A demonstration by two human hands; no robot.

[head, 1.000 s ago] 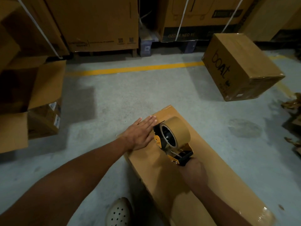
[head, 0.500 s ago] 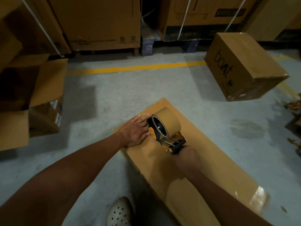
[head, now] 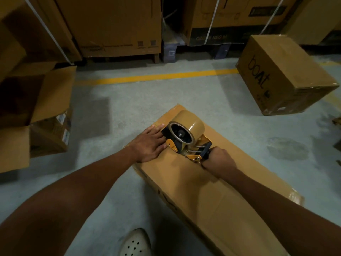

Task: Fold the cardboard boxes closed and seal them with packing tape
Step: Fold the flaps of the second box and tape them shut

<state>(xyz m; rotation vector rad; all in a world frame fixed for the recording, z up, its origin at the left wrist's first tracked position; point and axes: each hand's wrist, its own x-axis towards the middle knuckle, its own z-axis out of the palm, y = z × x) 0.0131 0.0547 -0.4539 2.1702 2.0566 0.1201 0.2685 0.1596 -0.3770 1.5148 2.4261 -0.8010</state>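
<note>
Presses the flat left hand (head: 149,145) on the cardboard box (head: 203,196) near its far left edge, likely to hold it shut, and clasps in the right hand (head: 218,159) the tape dispenser (head: 186,137) just beside, for sealing.

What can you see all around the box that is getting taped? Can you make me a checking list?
Surface: grey concrete floor with a yellow line.
Job's things: long flat box lying on the floor, flaps down; tape dispenser resting on its top.
Clutter: open box at left; closed boat box at right.
Grips: left hand flat on the long flat box beside the dispenser; right hand grips the dispenser's handle.
Cables: nothing seen, only white straps on the cartons.
Surroundings: big cartons along the back; a white shoe at the bottom.
</note>
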